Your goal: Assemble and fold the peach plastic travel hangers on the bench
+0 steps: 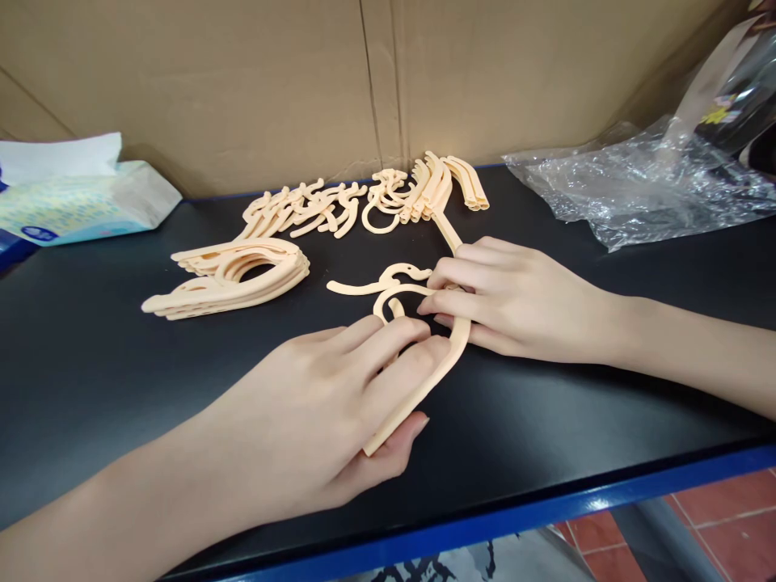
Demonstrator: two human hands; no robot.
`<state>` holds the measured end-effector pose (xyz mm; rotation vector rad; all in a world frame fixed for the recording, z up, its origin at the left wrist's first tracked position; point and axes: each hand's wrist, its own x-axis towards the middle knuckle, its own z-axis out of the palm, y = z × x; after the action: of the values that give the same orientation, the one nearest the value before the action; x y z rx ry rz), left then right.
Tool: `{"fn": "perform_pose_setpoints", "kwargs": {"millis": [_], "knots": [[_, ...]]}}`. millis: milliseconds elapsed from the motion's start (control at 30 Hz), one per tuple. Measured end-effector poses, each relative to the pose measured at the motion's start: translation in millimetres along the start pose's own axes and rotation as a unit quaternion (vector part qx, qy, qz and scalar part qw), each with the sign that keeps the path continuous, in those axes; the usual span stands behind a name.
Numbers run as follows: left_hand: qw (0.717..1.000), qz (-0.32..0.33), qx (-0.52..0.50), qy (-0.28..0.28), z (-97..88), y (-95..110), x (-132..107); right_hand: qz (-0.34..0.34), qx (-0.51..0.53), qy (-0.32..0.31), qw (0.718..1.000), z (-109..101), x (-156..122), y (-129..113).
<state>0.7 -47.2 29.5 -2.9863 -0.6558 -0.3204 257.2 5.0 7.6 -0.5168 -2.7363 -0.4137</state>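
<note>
Cream plastic pieces of a folding clothes hanger [445, 356] are held between both hands over the black table. My left hand [357, 388] is closed around the lower curved arm, its thumb below the free end. My right hand [515, 299] pinches the middle, where the arms and a round hook meet; the fingers cover the joint. A second straight arm sticks out beyond the right fingers. Just behind my left fingers lies a loose S-shaped piece [357, 288]. To the left is a stack of folded hangers [242, 279].
Along the cardboard wall [242, 89] lie curved pieces [303, 206], ring hooks [383, 202] and channel-shaped arms [433, 186]. A tissue pack [90, 198] sits at left, a clear plastic bag [630, 190] at right. The black table [575, 420] has a blue front edge.
</note>
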Motion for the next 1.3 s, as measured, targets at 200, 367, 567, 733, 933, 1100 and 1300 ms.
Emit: {"fn": "perform_pose_setpoints", "kwargs": {"millis": [200,367,567,733,933,1100,1300], "knots": [[1.0,0.002,0.004,-0.01,-1.6,0.5,-0.5,-0.001,-0.004,-0.002,1.0,-0.8,-0.7,0.0],[1.0,0.0,0.009,-0.013,-1.8,0.8,-0.9,-0.001,-0.009,-0.006,1.0,-1.1,-1.0,0.6],[1.0,0.007,0.022,-0.007,-1.8,1.0,-1.7,-0.001,-0.009,-0.006,1.0,-0.4,-1.1,0.0],[0.999,0.011,0.04,-0.008,-3.0,1.5,0.1,-0.003,-0.012,-0.005,1.0,-0.4,-0.4,0.1],[0.999,0.014,0.044,0.003,-0.9,1.0,1.9,-0.005,-0.008,-0.006,1.0,-1.1,-0.4,0.3],[0.999,0.017,0.042,0.006,1.2,1.1,2.1,-0.002,-0.01,-0.008,1.0,-0.9,-0.7,-0.1],[0.999,0.016,0.04,0.004,0.7,1.8,0.5,-0.003,-0.012,-0.011,1.0,-2.0,-0.9,-0.2]]}}
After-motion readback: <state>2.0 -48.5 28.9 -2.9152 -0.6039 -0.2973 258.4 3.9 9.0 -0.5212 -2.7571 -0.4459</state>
